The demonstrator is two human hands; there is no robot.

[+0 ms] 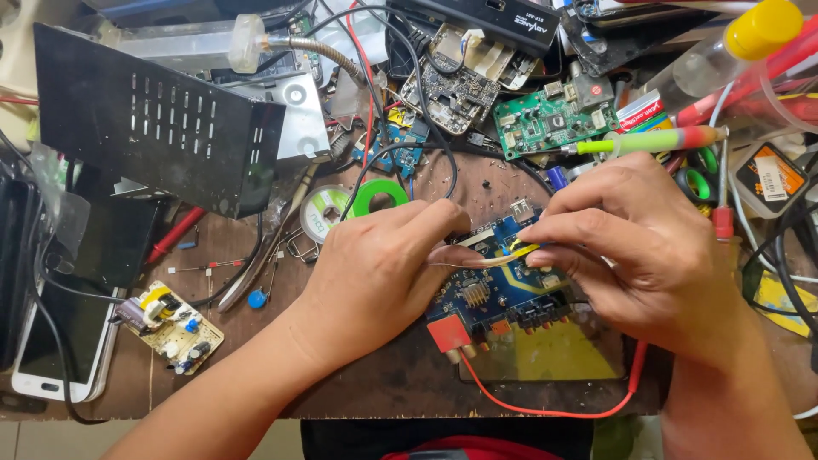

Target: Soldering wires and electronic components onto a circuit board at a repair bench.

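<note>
— Two hands on one thin strip: your left hand and your right hand both pinch the pale flat cable that lies across the blue circuit board.

— Which way does the cable run?

— Its long axis goes left to right, nearly level, spanning the gap between your fingertips. Your left thumb and forefinger are closed on its left end; your right fingers are closed on the yellow-tipped right end, just above the board's upper edge.

— And which hand is nearer the board?

— Both hover over it, but your right hand sits closer to the far end, by the silver socket on the top edge. Your left hand covers the board's left side.

— Where does the board itself lie?

— Flat on the table, right in front of you, partly over a yellowish pad. A red wire loops from its near-left corner round to your right wrist.

— Anything crowding you?

— A green tape roll lies just beyond your left hand, and a green-handled tool lies beyond your right. Neither touches the cable.
</note>
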